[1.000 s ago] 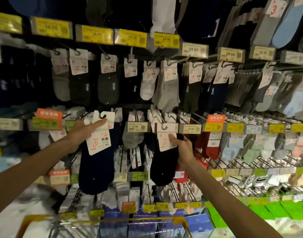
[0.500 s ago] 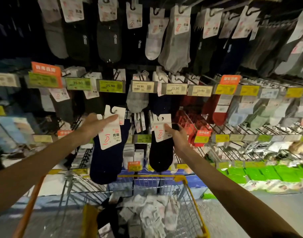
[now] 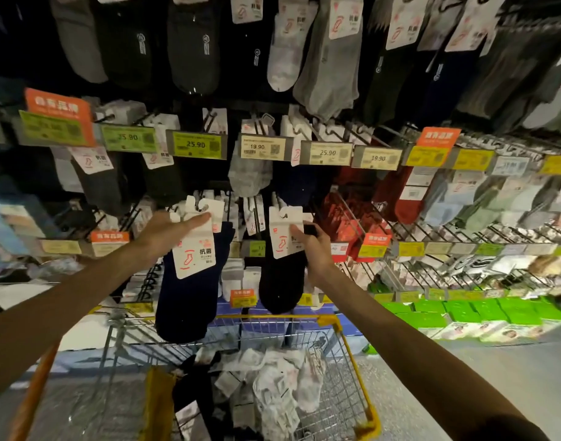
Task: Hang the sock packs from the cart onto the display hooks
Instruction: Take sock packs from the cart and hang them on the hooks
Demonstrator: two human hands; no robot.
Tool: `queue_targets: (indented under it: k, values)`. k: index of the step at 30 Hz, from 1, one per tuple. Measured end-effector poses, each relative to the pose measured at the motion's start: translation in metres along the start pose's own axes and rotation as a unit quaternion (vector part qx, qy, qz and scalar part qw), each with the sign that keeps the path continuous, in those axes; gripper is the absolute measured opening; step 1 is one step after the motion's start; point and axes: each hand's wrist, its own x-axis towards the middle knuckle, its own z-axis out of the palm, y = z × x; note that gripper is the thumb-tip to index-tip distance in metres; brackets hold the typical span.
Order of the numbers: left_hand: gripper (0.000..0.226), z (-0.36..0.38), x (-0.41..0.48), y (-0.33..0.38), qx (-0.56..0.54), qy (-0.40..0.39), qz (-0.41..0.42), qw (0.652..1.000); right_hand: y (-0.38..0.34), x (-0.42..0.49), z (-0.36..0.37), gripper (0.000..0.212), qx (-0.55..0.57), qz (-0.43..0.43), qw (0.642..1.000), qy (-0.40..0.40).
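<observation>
Grip belongs on the stiff card tops, I reckon, these light socks flop: left hand (image 3: 159,237) pinches navy pack (image 3: 190,297), right hand (image 3: 317,253) pinches black pack (image 3: 280,281).

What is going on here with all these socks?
A person is hanging up socks from a shopping cart. The left hand holds a navy sock pack by its card, and the right hand holds a black sock pack, both raised before the display hooks. Whether either is hooked is unclear. More packs lie in the cart.
</observation>
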Motion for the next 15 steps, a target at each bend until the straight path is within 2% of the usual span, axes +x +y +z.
queue_targets:
  k: [2, 8, 15]
  values:
    - [0.022, 0.006, 0.004, 0.002, -0.005, -0.006, -0.003, 1.000, -0.005, 0.002, -0.006, 0.011, 0.015, -0.002, 1.000, 0.000]
    - [0.029, 0.020, 0.019, 0.005, -0.009, -0.010, -0.012, 1.000, -0.011, 0.018, -0.006, 0.014, 0.020, -0.019, 0.999, -0.017]
    - [0.023, -0.002, 0.035, 0.003, -0.037, 0.037, -0.041, 0.998, -0.026, 0.033, 0.063, 0.029, -0.027, -0.050, 0.996, -0.061]
